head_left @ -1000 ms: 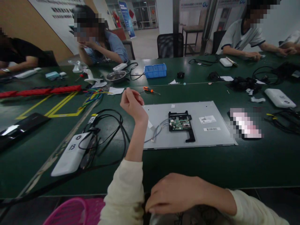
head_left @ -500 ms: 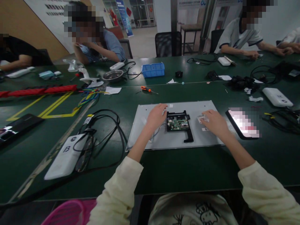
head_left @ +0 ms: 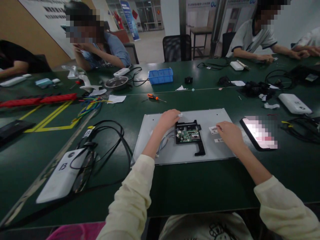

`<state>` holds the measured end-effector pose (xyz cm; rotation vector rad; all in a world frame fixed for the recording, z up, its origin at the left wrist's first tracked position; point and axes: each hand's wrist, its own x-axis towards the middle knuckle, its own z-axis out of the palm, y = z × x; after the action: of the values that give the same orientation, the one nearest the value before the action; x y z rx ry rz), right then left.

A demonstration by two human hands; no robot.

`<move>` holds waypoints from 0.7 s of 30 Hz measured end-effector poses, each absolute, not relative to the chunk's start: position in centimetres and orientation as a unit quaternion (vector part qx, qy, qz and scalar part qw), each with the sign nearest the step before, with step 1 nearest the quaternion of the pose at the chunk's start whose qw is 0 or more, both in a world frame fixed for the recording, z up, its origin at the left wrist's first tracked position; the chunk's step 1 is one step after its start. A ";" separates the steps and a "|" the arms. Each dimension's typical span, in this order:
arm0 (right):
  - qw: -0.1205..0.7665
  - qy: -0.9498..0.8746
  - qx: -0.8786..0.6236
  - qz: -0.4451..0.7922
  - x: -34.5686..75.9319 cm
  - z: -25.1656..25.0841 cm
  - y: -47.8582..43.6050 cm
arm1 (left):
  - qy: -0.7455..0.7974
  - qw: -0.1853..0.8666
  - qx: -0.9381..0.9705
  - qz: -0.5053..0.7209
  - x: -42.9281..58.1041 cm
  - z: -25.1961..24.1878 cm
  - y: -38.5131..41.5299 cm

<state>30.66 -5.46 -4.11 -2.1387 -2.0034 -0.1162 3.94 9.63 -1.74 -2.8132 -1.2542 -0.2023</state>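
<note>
A grey metal panel (head_left: 212, 150) lies flat on the green table in front of me. A black bracket with a green circuit board (head_left: 187, 134) sits at its middle, and thin grey wires run off to its left. My left hand (head_left: 168, 120) rests on the panel just left of the board, fingers curled, with a small white bit at the fingertips. My right hand (head_left: 229, 134) lies on the panel to the right, fingers bent down beside a white label (head_left: 213, 129).
A lit phone (head_left: 258, 132) lies right of the panel. Black cables and a white box marked 13 (head_left: 61, 175) are at the left. An orange screwdriver (head_left: 153, 97), a blue bin (head_left: 160, 75) and a metal bowl (head_left: 116, 82) lie beyond. Other people sit across the table.
My left hand came down from the air and my right hand came up from my lap. Both now rest on the panel beside the board.
</note>
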 end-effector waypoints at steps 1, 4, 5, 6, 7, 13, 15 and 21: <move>0.103 -0.677 -0.728 -0.040 30.6 -4.0 -5.5 | -0.405 0.036 -0.912 -0.055 4.0 -1.7 9.8; 0.105 -0.673 -0.731 -0.042 30.5 -4.0 -5.5 | -0.398 0.055 -0.915 -0.029 4.1 -1.7 10.3; 0.106 -0.674 -0.730 -0.042 30.5 -4.0 -5.5 | -0.392 0.060 -0.918 -0.024 4.1 -1.7 10.3; 0.107 -0.675 -0.729 -0.043 30.5 -4.0 -5.5 | -0.386 0.065 -0.920 -0.021 4.1 -1.8 10.4; 0.109 -0.677 -0.727 -0.044 30.5 -4.0 -5.5 | -0.379 0.071 -0.922 -0.022 4.1 -1.8 10.5; 0.115 -0.679 -0.723 -0.049 30.5 -4.1 -5.5 | -0.363 0.116 -0.924 -0.034 4.6 -2.1 10.1; 0.117 -0.679 -0.723 -0.050 30.5 -4.1 -5.5 | -0.369 0.121 -0.921 -0.027 4.7 -1.8 10.0; 0.117 -0.686 -0.717 -0.048 30.5 -4.0 -5.5 | -0.364 0.161 -0.916 -0.058 4.7 0.7 8.5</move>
<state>30.50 -5.54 -4.03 -2.0982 -2.0067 -0.1407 4.72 8.55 0.74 -2.6156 -1.0385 -0.1646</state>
